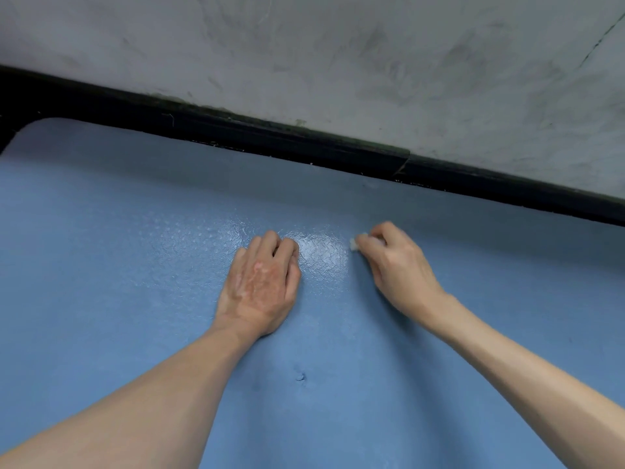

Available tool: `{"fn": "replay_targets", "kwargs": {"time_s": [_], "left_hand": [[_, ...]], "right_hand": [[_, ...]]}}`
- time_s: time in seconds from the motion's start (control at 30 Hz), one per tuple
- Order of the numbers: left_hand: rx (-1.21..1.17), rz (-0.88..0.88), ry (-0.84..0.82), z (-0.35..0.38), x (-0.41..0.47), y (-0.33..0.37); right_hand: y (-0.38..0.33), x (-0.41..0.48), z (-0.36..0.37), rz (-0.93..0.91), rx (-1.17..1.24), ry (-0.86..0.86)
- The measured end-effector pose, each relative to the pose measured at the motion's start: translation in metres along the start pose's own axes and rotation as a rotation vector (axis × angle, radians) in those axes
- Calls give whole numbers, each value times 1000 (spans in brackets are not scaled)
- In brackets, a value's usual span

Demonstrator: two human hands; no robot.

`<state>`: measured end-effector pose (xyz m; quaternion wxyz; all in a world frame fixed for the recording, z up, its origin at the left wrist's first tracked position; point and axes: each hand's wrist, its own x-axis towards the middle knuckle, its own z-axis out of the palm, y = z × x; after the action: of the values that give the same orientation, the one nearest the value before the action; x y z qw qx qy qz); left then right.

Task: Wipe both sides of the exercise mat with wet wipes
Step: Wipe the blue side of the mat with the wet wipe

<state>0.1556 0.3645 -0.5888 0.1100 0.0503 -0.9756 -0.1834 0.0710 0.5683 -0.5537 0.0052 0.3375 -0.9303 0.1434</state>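
The blue exercise mat lies flat and fills the view from the centre down to 6 o'clock. Its far edge runs from a rounded corner at 10 o'clock across towards 3 o'clock. The mat leaves the frame at 3, 6 and 9 o'clock, so its long axis cannot be told.

The left hand rests on the mat at the centre, fingers curled under, with nothing seen in them. At 2 o'clock from it, the right hand grips a small white wet wipe against the mat. A shiny wet patch lies between the hands, and a small dent sits towards 6 o'clock.

A black baseboard borders the far edge, with a grey wall above it at 12 o'clock.
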Motion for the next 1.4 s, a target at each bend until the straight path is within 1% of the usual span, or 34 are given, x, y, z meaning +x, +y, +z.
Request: {"fn": "replay_targets", "kwargs": {"time_s": [0.07, 0.13, 0.2, 0.27, 0.33, 0.43, 0.57, 0.63, 0.7, 0.77, 0.87, 0.97, 1.03, 1.13, 1.27, 1.33, 1.4], "left_hand": [[-3, -4, 0, 0, -1, 0], [-11, -6, -3, 0, -2, 0], [-22, -1, -7, -1, -1, 1], [-31, 1, -5, -1, -1, 0], [-35, -3, -1, -1, -1, -1], [-40, -7, -8, -1, -1, -2], [-31, -9, -6, 0, -1, -2], [-32, -7, -9, 0, -1, -1], [-33, -2, -14, 0, -1, 0], [-35, -7, -16, -1, -1, 0], [-40, -15, -24, -3, -3, 2], [-29, -3, -16, -4, -2, 2], [-37, -10, -18, -3, -1, 0], [-40, -8, -16, -3, -2, -1], [-32, 7, -21, -3, -1, 0], [-32, 10, -22, -4, -2, 2], [-35, 8, -25, -4, -2, 3]], "right_hand": [[12, 34, 4, 3, -52, 44], [24, 72, 8, 67, -143, 71], [30, 95, 9, 116, -205, 45], [29, 98, 10, 127, -204, 14], [21, 80, 8, 122, -154, 27], [-1, 17, 5, 62, -76, 48], [-40, -84, -5, -21, 56, -49], [-44, -100, -9, -56, 85, -79], [-33, -80, -9, -82, 52, -61], [-16, -39, -4, -73, 7, -14], [11, 28, -3, 28, -79, 80], [23, 59, -3, 137, -120, 89], [12, 47, -3, 114, -111, 93], [-13, -15, 1, 51, -50, 95], [-45, -106, -6, -53, 58, -35], [-40, -107, -9, -114, 65, -36], [-25, -80, -6, -130, 26, 14]]}}
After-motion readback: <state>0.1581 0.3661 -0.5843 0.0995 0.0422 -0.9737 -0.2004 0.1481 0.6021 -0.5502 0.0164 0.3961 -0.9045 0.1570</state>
